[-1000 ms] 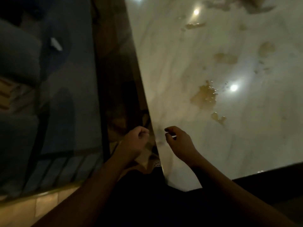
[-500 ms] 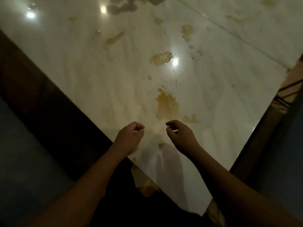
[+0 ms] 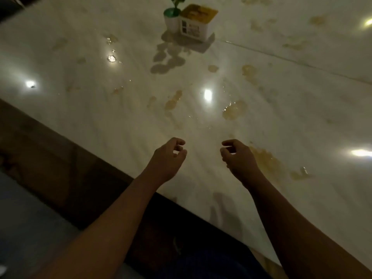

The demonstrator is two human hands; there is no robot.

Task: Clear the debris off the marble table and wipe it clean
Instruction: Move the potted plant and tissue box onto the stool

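Note:
The white marble table (image 3: 96, 109) fills most of the head view and shines with lamp reflections. Brownish wet stains lie across it: one patch (image 3: 234, 110) in the middle, a larger smear (image 3: 268, 161) just right of my right hand, and smaller blots (image 3: 174, 100) further left. My left hand (image 3: 168, 158) and my right hand (image 3: 238, 158) hover side by side over the near part of the table. Both have loosely curled fingers and hold nothing. No cloth is in view.
A small potted plant in a white pot (image 3: 171, 20) and a white box with a yellow top (image 3: 196, 23) stand at the far middle. A dark wooden edge (image 3: 50, 154) runs diagonally along the left, with grey floor (image 3: 24, 218) beyond it.
The view has swung from the table's corner onto its surface, bringing the plant and box into sight. Both hands have moved apart and their fingers have loosened.

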